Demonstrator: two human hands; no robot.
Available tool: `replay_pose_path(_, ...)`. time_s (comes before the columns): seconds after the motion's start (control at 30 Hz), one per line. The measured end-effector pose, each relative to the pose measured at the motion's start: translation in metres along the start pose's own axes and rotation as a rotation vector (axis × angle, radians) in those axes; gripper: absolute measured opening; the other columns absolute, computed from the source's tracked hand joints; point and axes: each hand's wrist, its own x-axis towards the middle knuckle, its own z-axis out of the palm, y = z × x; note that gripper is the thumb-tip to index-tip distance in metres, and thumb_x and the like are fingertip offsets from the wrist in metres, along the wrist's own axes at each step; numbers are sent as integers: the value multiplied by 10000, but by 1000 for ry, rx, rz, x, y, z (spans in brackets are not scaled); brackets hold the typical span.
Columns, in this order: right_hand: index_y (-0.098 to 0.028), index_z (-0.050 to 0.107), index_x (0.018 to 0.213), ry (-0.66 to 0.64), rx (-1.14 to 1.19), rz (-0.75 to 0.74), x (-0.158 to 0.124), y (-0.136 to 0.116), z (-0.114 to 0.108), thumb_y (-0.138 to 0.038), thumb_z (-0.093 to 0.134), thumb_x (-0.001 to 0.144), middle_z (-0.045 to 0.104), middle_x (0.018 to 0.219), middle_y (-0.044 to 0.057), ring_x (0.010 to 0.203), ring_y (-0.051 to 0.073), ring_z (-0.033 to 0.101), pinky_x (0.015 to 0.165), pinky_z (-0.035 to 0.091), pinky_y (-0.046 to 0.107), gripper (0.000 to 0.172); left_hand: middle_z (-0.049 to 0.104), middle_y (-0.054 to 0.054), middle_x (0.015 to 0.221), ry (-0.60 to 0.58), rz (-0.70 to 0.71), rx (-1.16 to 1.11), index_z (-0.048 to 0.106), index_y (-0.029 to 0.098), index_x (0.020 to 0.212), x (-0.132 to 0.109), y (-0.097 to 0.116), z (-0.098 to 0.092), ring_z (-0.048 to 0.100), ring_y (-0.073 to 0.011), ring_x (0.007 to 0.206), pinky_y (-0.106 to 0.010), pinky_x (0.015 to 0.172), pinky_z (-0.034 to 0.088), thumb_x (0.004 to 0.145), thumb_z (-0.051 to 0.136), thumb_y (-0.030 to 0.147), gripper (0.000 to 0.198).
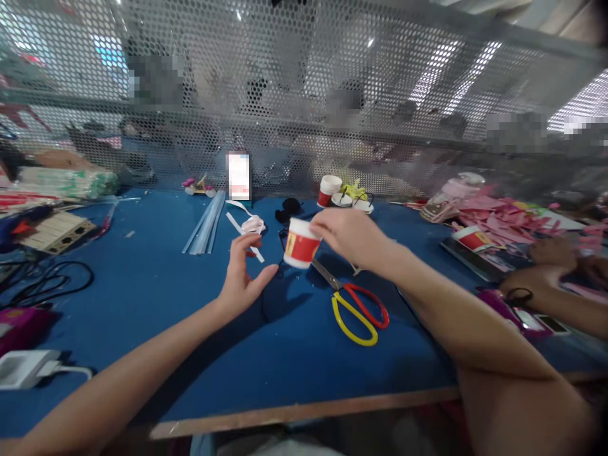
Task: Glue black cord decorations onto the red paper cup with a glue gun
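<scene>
Small white jar (300, 246), red-labelled, hangs tilted over the middle of the blue table (142, 304) — the right hand (354, 237) grips its top, fingers closed on it. The left hand (242, 278), open and empty, sits just left; cupping the base should steady it — scissors (358, 307) lie near right.

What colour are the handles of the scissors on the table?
Scissors have one yellow handle, one red; head view.
</scene>
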Motion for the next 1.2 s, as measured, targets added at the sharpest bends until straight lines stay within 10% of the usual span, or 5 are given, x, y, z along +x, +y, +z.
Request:
replay_pose_path(0.27, -162, 644, 807, 32, 342, -65, -55, -38, 57, -218, 482, 868, 684, 817, 59, 771, 161, 602, 697, 408, 266, 182, 569, -28, 679, -568, 81, 216, 570, 136, 713, -8, 21, 6, 543, -146, 683, -256, 641, 429, 813, 551, 373, 259)
replay_pose_path(0.47, -176, 592, 666, 354, 802, 168, -62, -34, 79, -318, 599, 783, 597, 628, -10, 575, 108, 519, 552, 393, 233, 184, 557, 6, 634, -448, -42, 152, 553, 132, 679, -23, 22, 16, 498, -96, 579, -204, 552, 374, 804, 567, 369, 268)
replay_pose_path(0.67, -178, 597, 703, 318, 1012, 255, -67, -29, 93, -319, 632, 750, 616, 658, -6, 581, 105, 520, 562, 420, 241, 153, 592, -42, 711, -350, 117, 195, 581, 141, 735, -33, 14, 11, 542, -137, 689, -249, 644, 431, 824, 540, 365, 245)
replay_pose_path(1.07, -178, 534, 594, 477, 875, 333, -72, -18, 75, -409, 612, 772, 558, 540, -30, 494, 75, 465, 504, 382, 221, 302, 604, -100, 1002, -205, 130, 146, 566, 156, 984, -17, 14, -8, 554, -170, 974, -305, 833, 456, 880, 444, 261, 191)
replay_pose_path(1.2, -183, 529, 577, 545, 905, 356, -74, -19, 72, -447, 489, 851, 528, 495, -31, 464, 73, 481, 478, 378, 213, 382, 600, -57, 838, -539, -5, 367, 603, 171, 865, -11, -9, -15, 559, -190, 821, -315, 748, 450, 730, 631, 414, 279)
